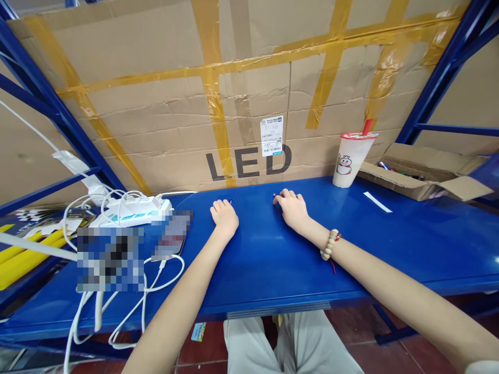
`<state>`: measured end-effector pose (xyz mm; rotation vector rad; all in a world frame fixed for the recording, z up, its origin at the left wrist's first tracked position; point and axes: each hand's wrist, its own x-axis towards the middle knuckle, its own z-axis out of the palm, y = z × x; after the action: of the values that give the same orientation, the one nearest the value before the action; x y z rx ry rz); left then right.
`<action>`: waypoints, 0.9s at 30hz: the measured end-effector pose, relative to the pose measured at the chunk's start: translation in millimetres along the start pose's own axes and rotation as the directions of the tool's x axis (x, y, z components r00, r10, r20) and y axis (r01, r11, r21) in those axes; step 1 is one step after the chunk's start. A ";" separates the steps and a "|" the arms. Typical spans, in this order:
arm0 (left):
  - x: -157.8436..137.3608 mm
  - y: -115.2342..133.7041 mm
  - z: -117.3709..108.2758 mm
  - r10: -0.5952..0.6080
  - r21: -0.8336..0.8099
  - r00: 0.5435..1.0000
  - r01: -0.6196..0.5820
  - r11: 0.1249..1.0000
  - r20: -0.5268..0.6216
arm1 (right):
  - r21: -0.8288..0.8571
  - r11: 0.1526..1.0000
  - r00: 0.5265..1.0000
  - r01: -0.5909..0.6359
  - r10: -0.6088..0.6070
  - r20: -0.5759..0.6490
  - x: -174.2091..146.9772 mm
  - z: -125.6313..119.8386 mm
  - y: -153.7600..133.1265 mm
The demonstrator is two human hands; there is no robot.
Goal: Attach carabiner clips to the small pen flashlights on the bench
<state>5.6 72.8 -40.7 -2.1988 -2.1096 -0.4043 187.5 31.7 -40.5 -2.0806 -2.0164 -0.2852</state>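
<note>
My left hand (225, 218) rests on the blue tabletop (253, 259) with its fingers curled. A tiny dark tip shows by its fingers, too small to name. To its right, my right hand (292, 209) also lies curled on the table, and a small dark end sticks out at its fingertips. What either hand holds is mostly hidden. A beaded bracelet (330, 244) is around my right wrist. Closest to my left hand on its outer side is a phone (173, 234), blurred out, with a white cable plugged in.
Behind stands a large taped cardboard sheet (156, 124) marked LED. At right are a drink cup (353, 161) with a red straw, an open cardboard box (413, 182) and a white strip (377, 202). A power strip (134, 210) and tangled white cables (142, 306) occupy the left.
</note>
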 end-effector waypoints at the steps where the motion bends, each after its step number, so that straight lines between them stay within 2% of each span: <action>1: -0.3 0.2 0.6 0.028 -0.009 1.000 -0.028 1.000 0.006 | 0.005 1.000 1.000 0.004 -0.004 -0.013 0.5 0.9 0.2; 3: -1.5 1.6 0.8 0.119 -0.042 0.993 -0.118 0.992 0.023 | 0.033 0.999 0.998 0.043 -0.042 -0.044 1.7 2.7 -0.2; 5: -2.5 4.4 0.8 0.245 -0.096 0.969 -0.240 0.966 0.039 | 0.093 0.986 0.988 0.140 -0.133 -0.078 3.3 4.9 -1.3; 9: -2.3 11.6 4.3 0.494 -0.246 0.869 -0.475 0.845 0.017 | 0.218 0.921 0.946 0.321 -0.304 -0.108 7.1 13.8 -2.6; 11: -1.1 14.0 8.2 0.570 -0.318 0.822 -0.544 0.777 -0.013 | 0.245 0.905 0.938 0.347 -0.336 -0.088 9.1 20.8 -1.3; 13: 0.5 14.5 12.1 0.593 -0.372 0.804 -0.563 0.738 -0.041 | 0.265 0.891 0.929 0.367 -0.366 -0.057 11.3 27.6 1.3; 19: 1.4 12.5 13.1 0.531 -0.542 0.844 -0.481 0.690 -0.073 | 0.328 0.865 0.921 0.381 -0.386 -0.053 15.0 32.0 4.4; 23: -0.8 12.9 9.2 0.401 -0.387 0.915 -0.381 0.840 -0.029 | 0.312 0.901 0.952 0.300 -0.304 -0.038 11.9 21.6 0.4; 27: 0.7 10.8 9.3 0.363 -0.277 0.932 -0.354 0.893 -0.021 | 0.279 0.926 0.967 0.252 -0.248 -0.051 9.4 13.9 -0.9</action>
<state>17.6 74.9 -48.1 -2.6952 -1.6846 -0.6703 186.6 44.9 -51.0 -1.6480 -2.1687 -0.0470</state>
